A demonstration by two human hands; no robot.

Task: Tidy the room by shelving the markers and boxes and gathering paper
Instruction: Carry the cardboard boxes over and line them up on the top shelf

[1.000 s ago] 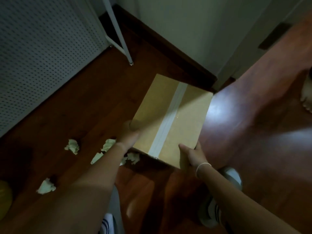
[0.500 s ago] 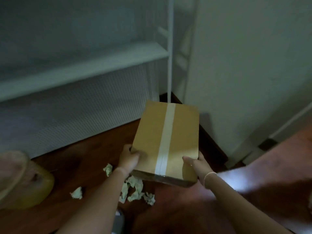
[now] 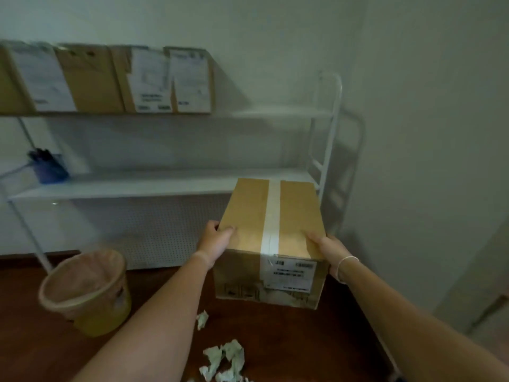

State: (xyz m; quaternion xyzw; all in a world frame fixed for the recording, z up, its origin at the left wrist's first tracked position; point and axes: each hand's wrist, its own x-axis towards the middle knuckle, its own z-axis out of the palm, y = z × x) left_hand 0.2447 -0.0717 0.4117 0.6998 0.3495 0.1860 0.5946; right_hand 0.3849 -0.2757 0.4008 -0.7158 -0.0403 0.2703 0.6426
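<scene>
I hold a brown cardboard box (image 3: 271, 238) with a white tape strip and a shipping label, raised in front of the white shelf unit (image 3: 165, 183). My left hand (image 3: 217, 239) grips its left side and my right hand (image 3: 329, 250) grips its right side. Several similar boxes (image 3: 110, 78) stand in a row on the upper shelf. A blue cup of dark markers (image 3: 48, 166) sits on the middle shelf at the left. Crumpled paper (image 3: 224, 359) lies on the wooden floor below my arms.
A yellow waste bin (image 3: 88, 293) with a liner stands on the floor at the left. The right part of the upper shelf (image 3: 275, 113) holds nothing. A white wall (image 3: 427, 133) closes off the right side, near the shelf's end frame.
I have lifted the box from near the floor up to shelf height. My view has tilted up from the floor to the shelves, bringing the shelved boxes and marker cup into sight.
</scene>
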